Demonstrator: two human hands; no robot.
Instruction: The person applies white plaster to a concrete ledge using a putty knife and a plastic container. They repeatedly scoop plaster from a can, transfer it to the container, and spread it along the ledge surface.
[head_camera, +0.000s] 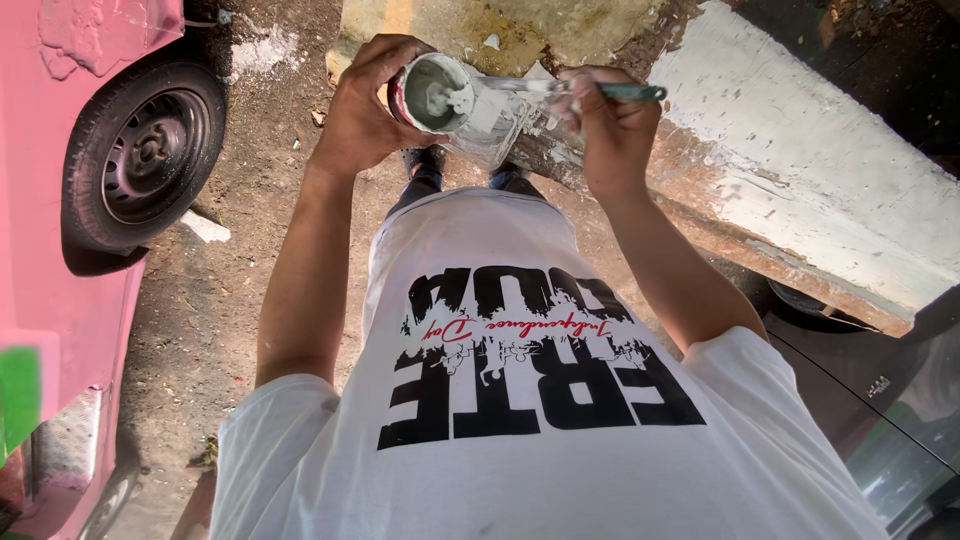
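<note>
Putty can (445, 100) in left hand (362, 105) fingers' wrap, right hand (610, 125) fingers tight w/ knife (560, 90) at rim.

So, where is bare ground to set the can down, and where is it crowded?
Bare dirt lies between the pink car's wheel and the person's legs. The white curb top is also bare. It is crowded near the feet, where the left hand holds the can and the right hand holds the brush.
</note>
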